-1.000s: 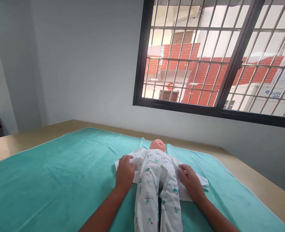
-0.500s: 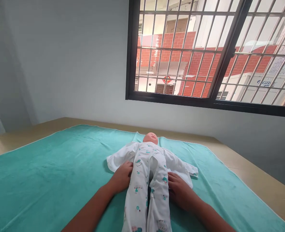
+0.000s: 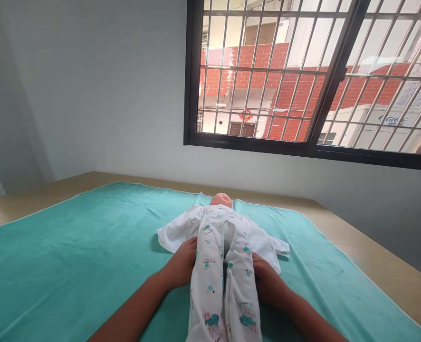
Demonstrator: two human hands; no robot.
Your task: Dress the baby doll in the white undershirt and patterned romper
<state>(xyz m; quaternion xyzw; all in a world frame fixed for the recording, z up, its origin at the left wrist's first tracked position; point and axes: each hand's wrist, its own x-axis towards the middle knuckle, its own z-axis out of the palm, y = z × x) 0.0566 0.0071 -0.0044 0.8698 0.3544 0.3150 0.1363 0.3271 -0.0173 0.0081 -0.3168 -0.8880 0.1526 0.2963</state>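
Note:
A baby doll lies on its back, its pink head (image 3: 221,199) at the far end. It wears a white long-sleeved top (image 3: 184,227), the sleeves spread to both sides. White baby trousers (image 3: 210,266) with green and pink cartoon prints stretch toward me over its legs, a gap showing at the crotch. My left hand (image 3: 184,260) is closed at the left edge of the trousers near the thigh, fingertips partly hidden by the cloth. On the opposite edge, my right hand (image 3: 269,281) grips the other leg, its fingers mostly tucked behind the fabric.
A green blanket (image 3: 89,256) lies beneath the doll on a wooden surface (image 3: 377,256). Behind it rises a grey wall (image 3: 107,95) with a dark-framed, barred window (image 3: 249,142) at the upper right.
The near ends of the trouser legs have shifted slightly right. My right hand has moved a little to the right with the cloth; my left hand stays almost in place.

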